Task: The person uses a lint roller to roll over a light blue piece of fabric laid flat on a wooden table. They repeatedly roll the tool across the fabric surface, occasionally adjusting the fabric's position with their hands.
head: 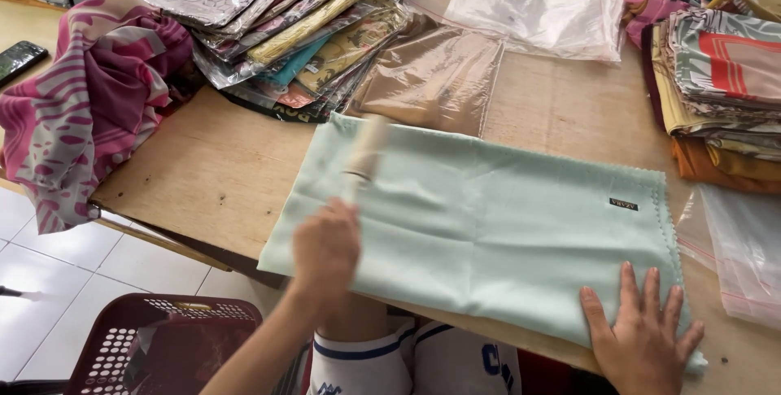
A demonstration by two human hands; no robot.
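Both hands' fingers rest on mint cloth.

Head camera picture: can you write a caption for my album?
Left hand rolls a blurred roller over folded mint-green cloth while the right hand presses its corner flat.
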